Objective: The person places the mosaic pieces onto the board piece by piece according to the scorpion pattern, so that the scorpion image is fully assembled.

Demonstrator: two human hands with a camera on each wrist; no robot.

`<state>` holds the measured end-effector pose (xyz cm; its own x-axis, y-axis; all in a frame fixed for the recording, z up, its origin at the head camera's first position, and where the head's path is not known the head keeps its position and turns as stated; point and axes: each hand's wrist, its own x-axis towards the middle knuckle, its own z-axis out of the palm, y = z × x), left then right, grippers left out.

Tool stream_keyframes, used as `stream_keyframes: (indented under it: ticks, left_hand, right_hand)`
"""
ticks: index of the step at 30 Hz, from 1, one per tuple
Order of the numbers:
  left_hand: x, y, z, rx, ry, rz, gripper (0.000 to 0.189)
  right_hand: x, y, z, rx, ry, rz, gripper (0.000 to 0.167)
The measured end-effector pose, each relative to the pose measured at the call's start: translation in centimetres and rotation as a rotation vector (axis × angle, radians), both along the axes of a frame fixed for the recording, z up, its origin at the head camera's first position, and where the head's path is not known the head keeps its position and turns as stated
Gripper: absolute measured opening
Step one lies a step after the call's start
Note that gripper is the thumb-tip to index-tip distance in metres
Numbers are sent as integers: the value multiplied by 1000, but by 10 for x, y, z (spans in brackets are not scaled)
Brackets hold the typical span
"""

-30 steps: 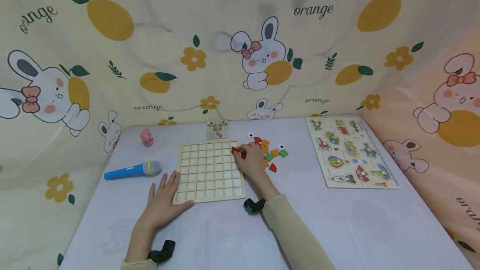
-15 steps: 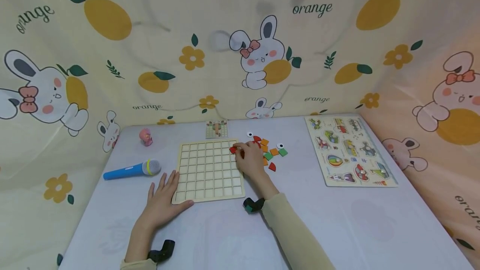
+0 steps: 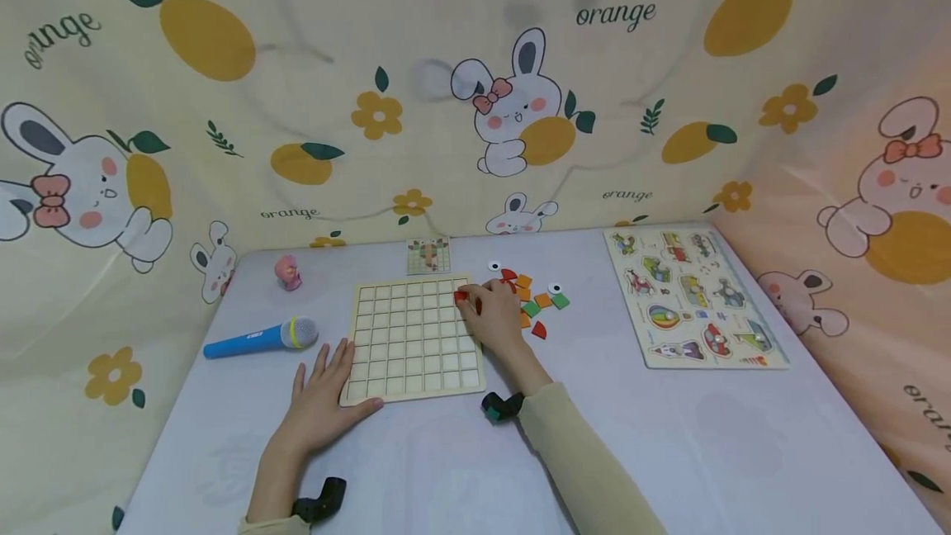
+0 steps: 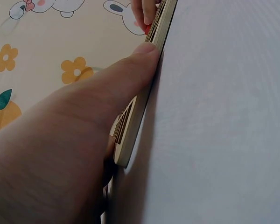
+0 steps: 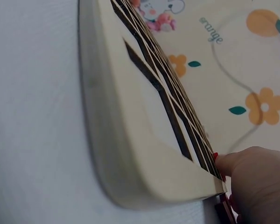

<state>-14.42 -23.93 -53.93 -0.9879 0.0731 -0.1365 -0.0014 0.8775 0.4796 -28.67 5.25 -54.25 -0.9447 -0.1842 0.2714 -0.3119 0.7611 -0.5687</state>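
Observation:
A pale wooden grid board (image 3: 416,335) lies flat on the table. My right hand (image 3: 494,316) is over its upper right corner, thumb and fingertips pinching a small red tile (image 3: 460,297) at a cell in the right part of the grid. More red shows beneath the curled fingers, partly hidden; in the right wrist view a dark red piece (image 5: 225,210) sits under the hand beside the board's edge. My left hand (image 3: 319,395) rests at the board's lower left corner, fingers spread along the left side. Its thumb (image 4: 142,53) lies on the near edge.
Several orange, green and red tiles (image 3: 544,301) and white round eye pieces (image 3: 554,288) lie right of the board. A small pattern card (image 3: 428,256) is behind it. A blue toy microphone (image 3: 260,338) and pink figurine (image 3: 287,272) stand left; a picture puzzle board (image 3: 694,297) lies right.
My right fingertips have shifted slightly over the red tile, which has turned a little and now shows less between them. My left hand keeps its place on the board.

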Motion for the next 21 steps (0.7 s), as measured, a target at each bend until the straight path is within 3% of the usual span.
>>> stream_keyframes:
  ticks: [11, 21]
  left_hand:
    - [-3, 1, 1, -10, -23, 8, 123]
    - [-1, -1, -2, -13, -15, 7, 122]
  right_hand:
    - [-1, 0, 2, 49, -31, -1, 32]
    - [-3, -4, -6, -5, -20, -60, 35]
